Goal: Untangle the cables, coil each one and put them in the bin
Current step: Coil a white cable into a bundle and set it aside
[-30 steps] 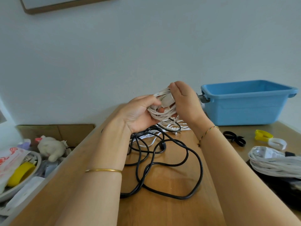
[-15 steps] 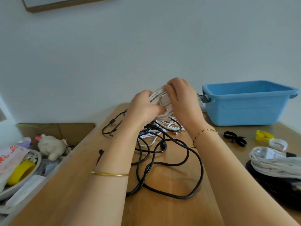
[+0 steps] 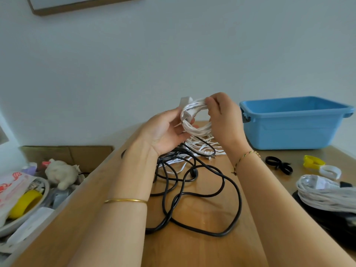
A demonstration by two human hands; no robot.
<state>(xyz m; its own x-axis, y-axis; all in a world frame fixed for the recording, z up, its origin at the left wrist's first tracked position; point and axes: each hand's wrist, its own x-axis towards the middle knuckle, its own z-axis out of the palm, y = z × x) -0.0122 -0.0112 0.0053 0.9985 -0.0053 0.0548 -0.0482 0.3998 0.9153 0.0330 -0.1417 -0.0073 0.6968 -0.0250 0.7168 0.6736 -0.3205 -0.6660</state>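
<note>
1. White cable coil [image 3: 196, 120] held up above the far part of the wooden table [image 3: 192, 247], between both hands, just left of the blue bin [image 3: 292, 130] and apart from it.
2. Left hand [image 3: 163, 132] palm up, fingers loosely curled, cradling the lower left of the coil; thumb lying along the coil's left edge near a white plug body.
3. Right hand [image 3: 223, 116] closed over the coil's right side, fingertips pinching the top strands, knuckles toward the camera.
4. Looser white cable strands [image 3: 204, 146] spread on the table directly below the coil, overlapped by black loops.
5. Black cable [image 3: 208, 191] sprawled in wide, tangled loops across the middle of the table, reaching toward the near edge.
6. Blue bin standing at the far right of the table against the wall; inside hidden from this angle.
7. Black cable tie [image 3: 278, 164], yellow strap [image 3: 313, 161] and white strap [image 3: 330, 171] lying in a row on the table in front of the bin.
8. Bundled white cable [image 3: 327, 193] resting at the right edge, on top of something dark.
9. Gold bangle [image 3: 125, 200] on the left forearm, thin cord bracelet [image 3: 244, 158] on the right wrist.
10. Left of the table, lower down: cardboard box [image 3: 67, 153], plush toy [image 3: 61, 174], yellow tape roll [image 3: 26, 203].
</note>
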